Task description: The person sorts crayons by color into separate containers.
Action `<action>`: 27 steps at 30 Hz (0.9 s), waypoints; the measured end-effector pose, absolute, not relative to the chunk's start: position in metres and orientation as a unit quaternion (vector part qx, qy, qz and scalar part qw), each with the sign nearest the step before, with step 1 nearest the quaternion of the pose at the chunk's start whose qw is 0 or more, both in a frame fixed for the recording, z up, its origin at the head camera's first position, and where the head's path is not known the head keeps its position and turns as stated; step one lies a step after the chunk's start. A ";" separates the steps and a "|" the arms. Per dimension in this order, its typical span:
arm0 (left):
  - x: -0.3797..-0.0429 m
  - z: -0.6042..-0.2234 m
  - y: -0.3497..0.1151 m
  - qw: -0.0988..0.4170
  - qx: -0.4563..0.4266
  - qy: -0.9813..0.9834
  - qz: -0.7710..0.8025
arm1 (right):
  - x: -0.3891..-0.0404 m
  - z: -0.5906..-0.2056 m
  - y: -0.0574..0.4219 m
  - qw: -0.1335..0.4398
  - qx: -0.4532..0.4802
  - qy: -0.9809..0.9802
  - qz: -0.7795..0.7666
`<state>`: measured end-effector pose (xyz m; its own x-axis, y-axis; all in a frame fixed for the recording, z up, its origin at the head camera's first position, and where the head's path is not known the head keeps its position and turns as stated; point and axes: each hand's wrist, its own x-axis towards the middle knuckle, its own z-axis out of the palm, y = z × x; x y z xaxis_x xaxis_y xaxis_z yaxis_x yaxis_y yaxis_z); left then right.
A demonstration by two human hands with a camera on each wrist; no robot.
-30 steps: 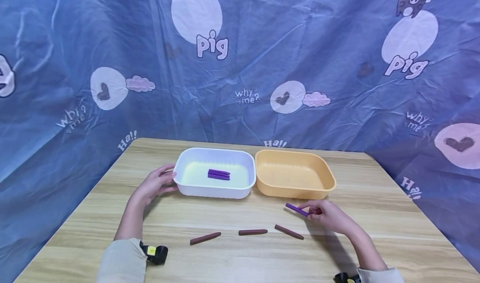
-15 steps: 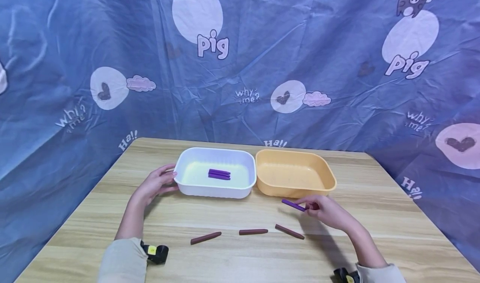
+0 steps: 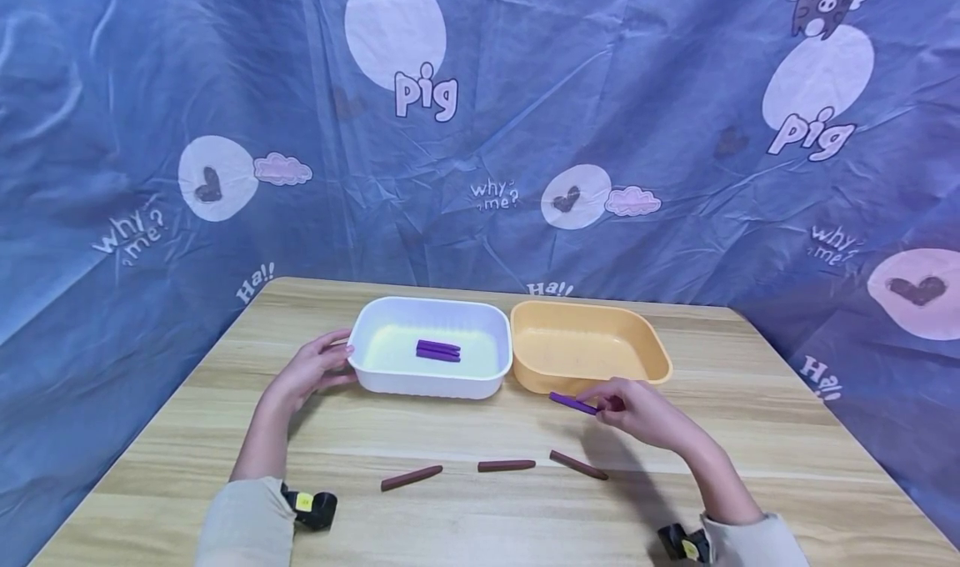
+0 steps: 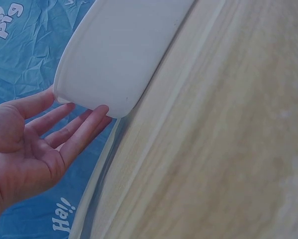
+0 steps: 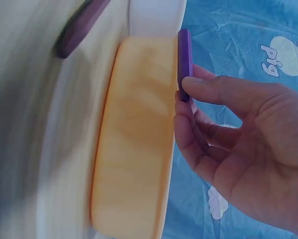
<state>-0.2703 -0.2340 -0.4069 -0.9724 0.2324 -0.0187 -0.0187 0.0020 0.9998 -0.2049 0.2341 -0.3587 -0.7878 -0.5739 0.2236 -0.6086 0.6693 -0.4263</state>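
Observation:
A purple crayon (image 3: 573, 403) is pinched by one end between the thumb and fingers of my right hand (image 3: 637, 413), raised above the table in front of the orange bin. The right wrist view shows the thumb pressed on the lower end of that crayon (image 5: 185, 59). At the left end of the white bin (image 3: 427, 386), my left hand (image 3: 311, 371) touches the wall with extended fingers; in the left wrist view the fingertips (image 4: 103, 110) lie along the bin's edge. Several purple crayons (image 3: 438, 351) lie side by side inside the white bin.
The orange bin (image 3: 585, 382) stands right beside the white one, with nothing inside. Three brown crayons lie in a loose row nearer me: a left one (image 3: 412, 478), a middle one (image 3: 506, 466) and a right one (image 3: 578, 464). A blue printed cloth (image 3: 480, 133) hangs behind the table.
My right hand has moved left and away from me, lifting the purple crayon up toward the orange bin's front wall. The left hand keeps its place at the white bin.

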 end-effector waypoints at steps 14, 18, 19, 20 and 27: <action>-0.270 -0.409 -0.234 0.089 0.071 0.703 0.702 | -0.218 -0.344 0.207 0.043 0.342 -0.912 0.223; -0.270 -0.408 -0.235 0.089 0.073 0.705 0.699 | -0.223 -0.341 0.197 0.040 0.352 -0.909 0.222; -0.270 -0.409 -0.235 0.088 0.073 0.705 0.700 | -0.224 -0.340 0.194 0.038 0.355 -0.907 0.223; -0.270 -0.408 -0.235 0.088 0.074 0.705 0.700 | -0.225 -0.339 0.192 0.036 0.357 -0.906 0.225; -0.271 -0.409 -0.235 0.088 0.075 0.701 0.703 | -0.238 -0.340 0.169 0.024 0.358 -0.900 0.246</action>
